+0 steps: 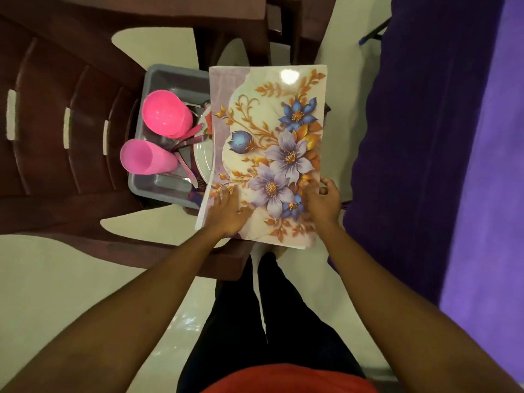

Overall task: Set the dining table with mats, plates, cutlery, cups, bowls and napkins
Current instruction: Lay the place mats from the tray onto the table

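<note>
Nothing seems laid yet, we judge; our left hand (226,211) presses flat, fingers spread, on the floral mats (269,137); our right hand (323,199) grips their right edge; cups (164,114), cutlery (187,141) and plates (202,157) wait in the tub (173,76) beyond our left hand.

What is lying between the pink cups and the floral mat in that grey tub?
Cutlery and a white plate, partly hidden by the floral mat, in the head view.
</note>
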`<move>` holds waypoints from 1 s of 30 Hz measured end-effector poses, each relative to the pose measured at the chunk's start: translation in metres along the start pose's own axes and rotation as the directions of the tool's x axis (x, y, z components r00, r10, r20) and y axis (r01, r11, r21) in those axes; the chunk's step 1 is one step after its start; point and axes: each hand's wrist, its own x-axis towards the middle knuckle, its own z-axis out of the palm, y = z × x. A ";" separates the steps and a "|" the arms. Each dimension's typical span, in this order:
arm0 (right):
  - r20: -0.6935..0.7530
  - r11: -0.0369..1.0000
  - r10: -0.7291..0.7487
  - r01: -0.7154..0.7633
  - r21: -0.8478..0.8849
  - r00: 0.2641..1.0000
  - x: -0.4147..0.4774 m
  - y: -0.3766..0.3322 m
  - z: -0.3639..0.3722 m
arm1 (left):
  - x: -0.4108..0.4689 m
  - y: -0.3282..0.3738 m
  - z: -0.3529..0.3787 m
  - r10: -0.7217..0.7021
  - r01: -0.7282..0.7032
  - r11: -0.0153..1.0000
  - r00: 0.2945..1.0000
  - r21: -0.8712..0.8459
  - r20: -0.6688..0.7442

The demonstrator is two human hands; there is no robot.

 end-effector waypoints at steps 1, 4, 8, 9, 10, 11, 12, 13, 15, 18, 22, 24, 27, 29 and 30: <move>-0.010 1.000 -0.006 0.006 0.009 1.000 0.001 0.001 -0.002 | -0.002 0.003 0.002 0.022 -0.022 1.000 0.999 0.004 0.026; -0.015 0.999 0.013 -0.013 0.040 1.000 0.002 0.003 -0.015 | -0.008 0.007 0.007 0.088 -0.088 0.996 0.993 0.005 0.075; 0.018 1.000 -0.013 0.013 -0.012 1.000 0.008 0.009 -0.039 | -0.020 0.008 0.004 0.164 -0.165 0.986 0.985 0.009 0.050; 0.043 0.999 -0.019 0.020 -0.028 0.999 0.009 0.010 -0.043 | -0.023 0.008 0.002 0.173 -0.173 0.985 0.984 -0.009 0.045; 0.072 0.999 -0.014 0.017 -0.038 0.997 0.009 0.009 -0.047 | -0.026 0.009 0.000 0.174 -0.172 0.984 0.984 -0.037 0.041; 0.095 0.999 -0.004 0.008 -0.049 0.995 0.010 0.009 -0.050 | -0.028 0.009 -0.002 0.164 -0.161 0.985 0.986 -0.067 0.042; 0.111 0.998 0.004 0.003 -0.057 0.994 0.010 0.009 -0.052 | -0.030 0.011 -0.004 0.158 -0.153 0.983 0.987 -0.097 0.040; 0.126 0.998 0.013 -0.005 -0.062 0.992 0.010 0.009 -0.053 | -0.032 0.012 -0.007 0.150 -0.144 0.982 0.988 -0.125 0.039; 0.174 0.998 0.042 -0.035 -0.045 0.984 0.010 0.009 -0.052 | -0.035 0.017 -0.011 0.142 -0.135 0.975 0.989 -0.175 0.029; 0.185 0.999 0.029 -0.022 -0.039 0.982 0.008 0.010 -0.047 | -0.039 0.024 -0.013 0.136 -0.137 0.969 0.991 -0.205 -0.017; 0.160 0.998 0.036 -0.029 -0.050 0.986 0.009 0.017 -0.047 | -0.039 0.024 -0.010 0.084 -0.104 0.975 0.990 -0.194 -0.110; 0.157 0.998 0.045 -0.036 -0.059 0.987 0.009 0.020 -0.049 | -0.038 0.021 -0.010 0.052 -0.089 0.968 0.986 -0.233 -0.160; 0.166 0.998 0.013 -0.003 -0.063 0.986 0.008 0.018 -0.051 | -0.041 0.018 -0.010 0.016 -0.072 0.960 0.979 -0.272 -0.203; 0.150 0.997 -0.040 0.049 -0.056 0.988 0.007 0.015 -0.052 | -0.046 0.017 -0.011 -0.001 -0.057 0.958 0.979 -0.280 -0.204; 0.142 0.994 -0.080 0.089 -0.062 0.987 0.005 0.013 -0.054 | -0.050 0.018 -0.012 -0.010 -0.047 0.959 0.980 -0.280 -0.200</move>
